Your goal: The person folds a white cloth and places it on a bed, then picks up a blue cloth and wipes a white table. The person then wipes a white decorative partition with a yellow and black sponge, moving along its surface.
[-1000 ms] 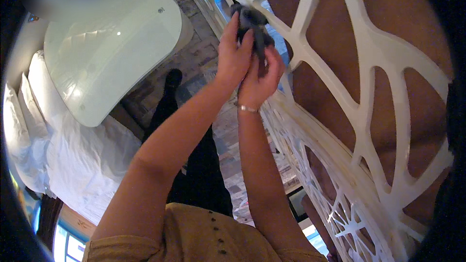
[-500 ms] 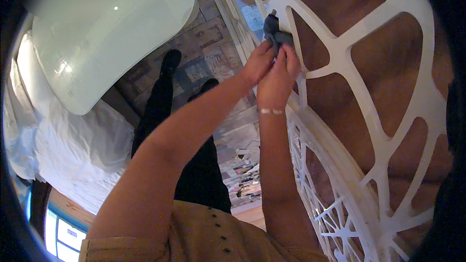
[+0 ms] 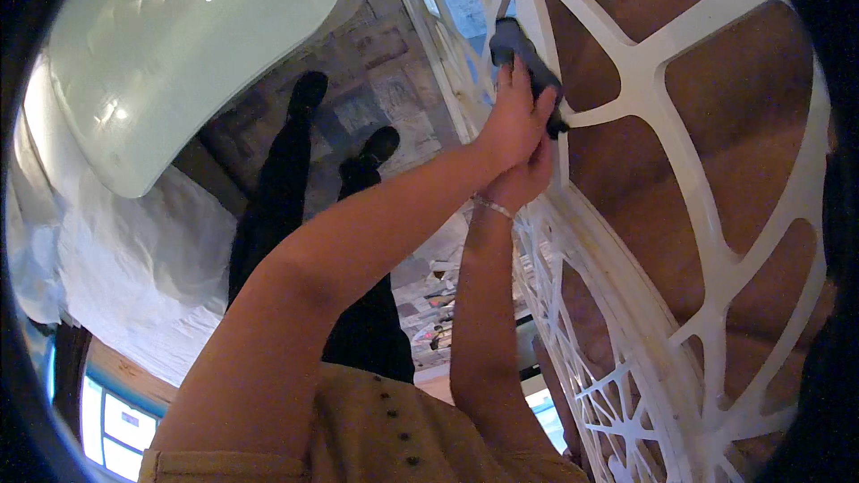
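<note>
A dark grey cloth [image 3: 519, 40] lies in both my hands, beside a tall white openwork panel [image 3: 689, 152]. My left hand [image 3: 516, 121] presses on the cloth from the near side, its fingers laid along it and its thumb toward the panel. Just below it, my right hand [image 3: 528, 177] is partly covered by the left one. The right fingers are mostly hidden, and they seem to close on the cloth's lower end from beneath. The cloth looks folded into a long strip, close to the panel's left edge.
A glossy pale-green curved tabletop [image 3: 197, 45] stands at left, with white sheeting [image 3: 148, 241] below it. My legs [image 3: 277, 197] stand on a patterned floor [image 3: 403, 89]. Curved white latticework [image 3: 617, 394] runs down the right, and brown material [image 3: 626, 188] shows through the panel's openings.
The bunched cloth has been spread into a longer strip. My left hand has moved right and now lies over the right one, which has dropped lower.
</note>
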Available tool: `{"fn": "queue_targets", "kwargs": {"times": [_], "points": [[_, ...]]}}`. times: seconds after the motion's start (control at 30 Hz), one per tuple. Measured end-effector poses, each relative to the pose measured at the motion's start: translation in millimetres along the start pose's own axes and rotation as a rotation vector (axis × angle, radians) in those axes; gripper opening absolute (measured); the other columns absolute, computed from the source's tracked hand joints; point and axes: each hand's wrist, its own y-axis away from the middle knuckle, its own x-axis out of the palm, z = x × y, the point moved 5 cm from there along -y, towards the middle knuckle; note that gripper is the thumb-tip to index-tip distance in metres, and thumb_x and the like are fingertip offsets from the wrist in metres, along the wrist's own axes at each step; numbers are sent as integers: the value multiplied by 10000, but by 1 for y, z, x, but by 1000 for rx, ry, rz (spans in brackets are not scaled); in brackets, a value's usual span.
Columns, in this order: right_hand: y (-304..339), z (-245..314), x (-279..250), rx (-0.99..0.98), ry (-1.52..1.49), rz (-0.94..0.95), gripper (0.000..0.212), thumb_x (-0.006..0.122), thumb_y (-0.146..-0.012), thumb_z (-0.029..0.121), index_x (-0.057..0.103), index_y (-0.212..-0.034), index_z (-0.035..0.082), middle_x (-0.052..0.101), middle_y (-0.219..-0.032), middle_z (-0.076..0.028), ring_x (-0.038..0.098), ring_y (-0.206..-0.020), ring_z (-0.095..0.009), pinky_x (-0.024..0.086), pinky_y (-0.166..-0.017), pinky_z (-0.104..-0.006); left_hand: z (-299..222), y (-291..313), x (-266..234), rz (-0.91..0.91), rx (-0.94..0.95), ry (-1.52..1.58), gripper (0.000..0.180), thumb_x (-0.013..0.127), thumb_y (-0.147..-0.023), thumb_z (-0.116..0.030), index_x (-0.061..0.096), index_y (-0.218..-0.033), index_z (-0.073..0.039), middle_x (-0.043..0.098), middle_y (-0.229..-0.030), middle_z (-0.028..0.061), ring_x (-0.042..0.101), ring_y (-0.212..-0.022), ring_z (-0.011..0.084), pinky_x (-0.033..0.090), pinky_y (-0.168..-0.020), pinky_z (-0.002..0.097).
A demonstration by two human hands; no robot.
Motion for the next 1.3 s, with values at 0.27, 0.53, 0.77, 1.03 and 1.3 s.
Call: {"fn": "queue_targets", "kwargs": {"times": [0.27, 0.53, 0.77, 1.03, 1.3], "points": [[3, -10, -7, 131, -622, 222, 310, 362, -959, 162, 473, -1210, 18, 503, -1250, -128, 521, -1065, -222, 415, -916, -362, -40, 31, -15, -208, 394, -45, 312, 455, -882, -44, 496, -1172, 65, 410, -1298, 255, 388, -1189, 436, 315, -1032, 433], [3, -72, -6, 134, -499, 211, 333, 368, -967, 186, 437, -1263, 49, 509, -1234, -74, 505, -1103, -203, 403, -939, -319, -39, 22, 7, 55, 524, -461, 473, 531, -656, 31, 554, -1128, 7, 423, -1362, 140, 438, -1155, 362, 321, -1029, 431], [17, -37, 14, 144, -531, 344, 298, 424, -953, 212, 491, -1192, 48, 549, -1157, -60, 525, -1050, -179, 416, -911, -305, -18, 24, -29, -47, 539, -188, 377, 532, -731, 47, 587, -1098, -21, 510, -1271, 184, 473, -1176, 343, 361, -1011, 389], [-34, -58, 109, 179, -321, 123, 202, 552, -875, 67, 535, -1063, -5, 595, -1046, -89, 571, -924, -177, 475, -795, -296, 18, -74, -69, -178, 305, 128, 457, 512, -835, 25, 493, -1283, -60, 584, -1170, 125, 539, -1078, 217, 416, -940, 316], [20, -119, 73, 276, -188, 141, 201, 502, -917, 124, 537, -1057, -16, 602, -1043, -100, 572, -917, -179, 475, -799, -304, 99, -31, -54, 8, -125, 471, 483, 516, -786, 81, 525, -1251, -51, 613, -1064, 80, 579, -940, 153, 466, -842, 263]]}}
